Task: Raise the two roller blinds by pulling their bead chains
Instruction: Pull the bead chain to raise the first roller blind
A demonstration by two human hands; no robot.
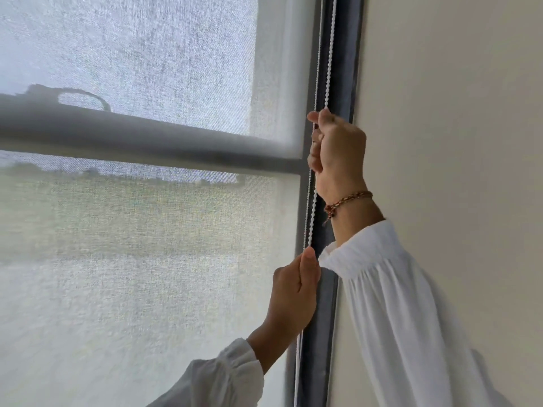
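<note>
Both hands, left (293, 292) and right (335, 148), grip the bead chain (315, 198).

Soft daylight filters through the translucent blind (132, 259); the picture is slightly soft with wide-angle bending.

The chain (329, 54) runs out of the top edge above the right hand's (338, 148) fingers (316, 142), so its upper end is unseen. Inside that fist it is hidden. Below the left hand (293, 298) the chain leaves the bottom edge, its loop end cut off. The left fingers curl away behind the palm, out of sight. Both sleeves (405, 318) are cropped. The view through the blind (132, 245) is only a blur.
</note>
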